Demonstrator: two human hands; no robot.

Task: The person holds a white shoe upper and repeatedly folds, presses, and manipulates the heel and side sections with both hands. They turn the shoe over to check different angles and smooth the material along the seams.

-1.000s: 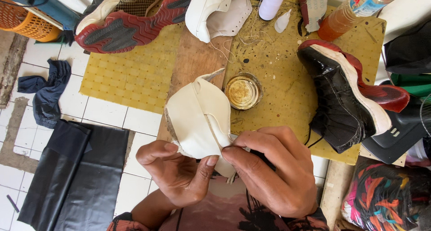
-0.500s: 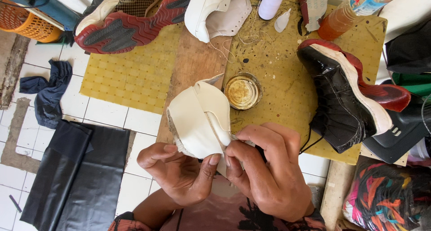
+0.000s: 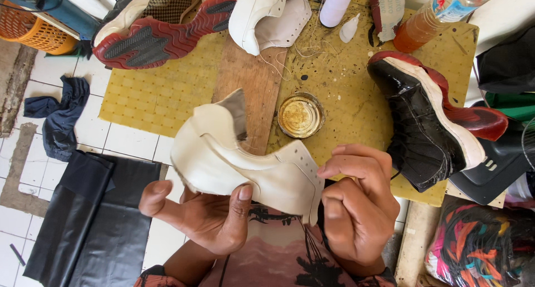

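The left hand [image 3: 203, 217] covers the lower edge of the cream shoe upper [image 3: 245, 161]. The right hand [image 3: 356, 206] hides whatever its curled fingers pinch. The plastic bottle [image 3: 440, 11], the white tube [image 3: 337, 3] and the orange basket [image 3: 36, 33] are cut off by the frame's edges. A colourful bundle [image 3: 479, 248] runs off the bottom right corner.

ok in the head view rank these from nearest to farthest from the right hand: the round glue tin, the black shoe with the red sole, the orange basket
From the right hand:
1. Black shoe with the red sole, just beyond the hand on the right side of the yellow mat.
2. Round glue tin, up and to the left, mid-mat. It is close to the shoe's rank, slightly farther.
3. Orange basket, far top-left corner, clearly farthest.
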